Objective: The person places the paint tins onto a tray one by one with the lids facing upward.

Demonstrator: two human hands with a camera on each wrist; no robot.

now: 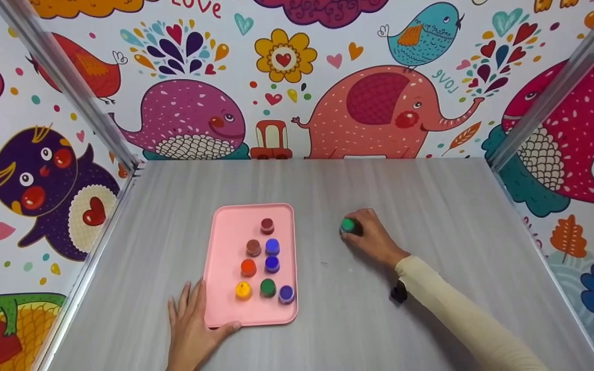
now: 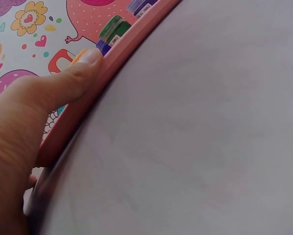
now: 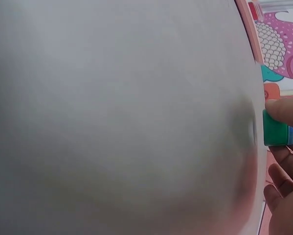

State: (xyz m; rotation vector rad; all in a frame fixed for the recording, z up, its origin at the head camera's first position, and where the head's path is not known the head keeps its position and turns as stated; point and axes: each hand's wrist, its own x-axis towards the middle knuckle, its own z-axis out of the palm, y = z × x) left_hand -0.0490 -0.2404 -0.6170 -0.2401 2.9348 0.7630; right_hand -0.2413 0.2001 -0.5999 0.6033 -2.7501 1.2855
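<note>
On the table to the right of the pink tray (image 1: 219, 247), my right hand (image 1: 374, 239) pinches a small paint pot with a green lid (image 1: 347, 225) between thumb and fingers. The same green paint pot (image 3: 276, 129) shows at the right edge of the right wrist view. My left hand (image 1: 191, 322) rests against the tray's near left corner. Its fingers lie straight along the left side, and the thumb (image 2: 73, 78) touches the near rim. Several paint pots stand on the tray, among them a yellow pot (image 1: 243, 290), a dark green pot (image 1: 268, 287) and an orange-red pot (image 1: 248, 267).
Brown, maroon and blue pots, such as the maroon pot (image 1: 267, 225), stand farther back on the tray. A small black object (image 1: 398, 292) is by the right sleeve. The grey table (image 1: 173, 190) is bordered by patterned walls (image 1: 281, 113) and metal posts (image 1: 65, 82).
</note>
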